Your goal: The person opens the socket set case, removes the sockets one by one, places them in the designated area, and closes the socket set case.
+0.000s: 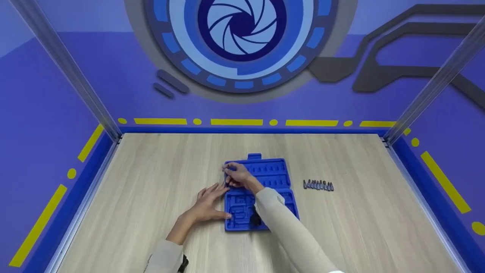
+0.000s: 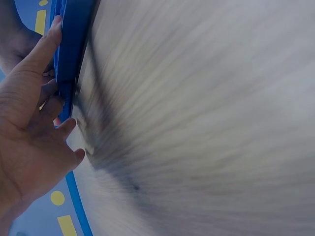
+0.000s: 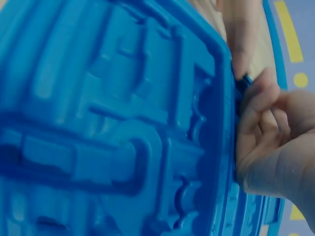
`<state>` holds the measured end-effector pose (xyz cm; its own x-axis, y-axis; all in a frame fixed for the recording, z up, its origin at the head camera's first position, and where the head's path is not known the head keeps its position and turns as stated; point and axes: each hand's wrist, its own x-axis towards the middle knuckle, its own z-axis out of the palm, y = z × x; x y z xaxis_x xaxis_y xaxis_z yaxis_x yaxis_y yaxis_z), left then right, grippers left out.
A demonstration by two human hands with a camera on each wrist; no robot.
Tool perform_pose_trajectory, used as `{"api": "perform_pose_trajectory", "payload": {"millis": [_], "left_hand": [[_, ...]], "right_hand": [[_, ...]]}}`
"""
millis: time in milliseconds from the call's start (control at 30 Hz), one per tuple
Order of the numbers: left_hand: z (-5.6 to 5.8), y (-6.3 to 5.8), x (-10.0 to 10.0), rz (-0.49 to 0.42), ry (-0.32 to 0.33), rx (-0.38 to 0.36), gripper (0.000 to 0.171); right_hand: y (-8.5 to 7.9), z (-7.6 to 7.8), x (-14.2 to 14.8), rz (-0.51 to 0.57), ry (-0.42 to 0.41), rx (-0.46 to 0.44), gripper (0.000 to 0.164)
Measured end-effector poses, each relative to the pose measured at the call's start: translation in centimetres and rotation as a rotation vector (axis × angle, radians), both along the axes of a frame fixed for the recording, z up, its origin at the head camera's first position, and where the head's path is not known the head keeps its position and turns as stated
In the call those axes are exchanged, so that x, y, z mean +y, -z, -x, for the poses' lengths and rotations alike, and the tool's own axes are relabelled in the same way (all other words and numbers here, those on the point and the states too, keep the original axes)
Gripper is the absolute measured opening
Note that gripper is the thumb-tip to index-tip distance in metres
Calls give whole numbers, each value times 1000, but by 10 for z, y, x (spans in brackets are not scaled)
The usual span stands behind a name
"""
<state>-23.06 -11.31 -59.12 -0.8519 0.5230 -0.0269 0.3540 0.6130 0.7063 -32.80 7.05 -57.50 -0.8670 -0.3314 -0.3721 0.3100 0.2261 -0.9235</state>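
A blue moulded tool case (image 1: 237, 227) lies unfolded on the table, one half behind the other. Over the left part of its far half, my right hand (image 1: 239, 175) has its fingers curled and pinches a small dark piece (image 3: 242, 83), mostly hidden by the fingers. My left hand (image 1: 206, 204) is spread along the case's left side. Its thumb (image 2: 51, 39) rests at the rim of the near half, and its fingertips reach close to the right hand's fingers beside the hinge. Shaped recesses (image 3: 133, 64) fill the near half.
Right of the case, several small dark metal pieces (image 1: 318, 185) stand or lie in a row on the wooden table (image 1: 363, 223). A black object (image 1: 255, 218) shows beside the right sleeve, over the near half. Blue-purple walls (image 1: 265, 110) with yellow marks enclose the table.
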Motion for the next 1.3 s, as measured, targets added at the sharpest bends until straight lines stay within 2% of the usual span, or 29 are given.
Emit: {"api": "perform_pose_trajectory", "payload": {"millis": [100,267,367,500,600,700,933,1067,1300], "left_hand": [[1,-1,1,20,1,-4,95],[3,-3,2,48,-11,0,94],[3,-3,2,71,-17,5,94],[3,-4,3,81,-22,18,94],[2,-4,3,80,-20,31,93],[2,-4,3,83,-18,37,93],[1,-6,4,103,-14,67,95],[1,-6,5,113,-19,77,95],[0,-4,6,127,-35,83,96]], "right_hand": [[4,-1,-1,-16,77,59,29],[11,-1,1,4,156,93,29],[13,-2,3,10,161,121,26],[19,-1,5,10,126,191,17],[25,-1,7,49,110,256,11],[29,0,9,94,122,293,12],[25,-3,21,148,233,254,24],[14,-9,34,100,241,233,29],[-4,-14,61,61,269,180,27]]}}
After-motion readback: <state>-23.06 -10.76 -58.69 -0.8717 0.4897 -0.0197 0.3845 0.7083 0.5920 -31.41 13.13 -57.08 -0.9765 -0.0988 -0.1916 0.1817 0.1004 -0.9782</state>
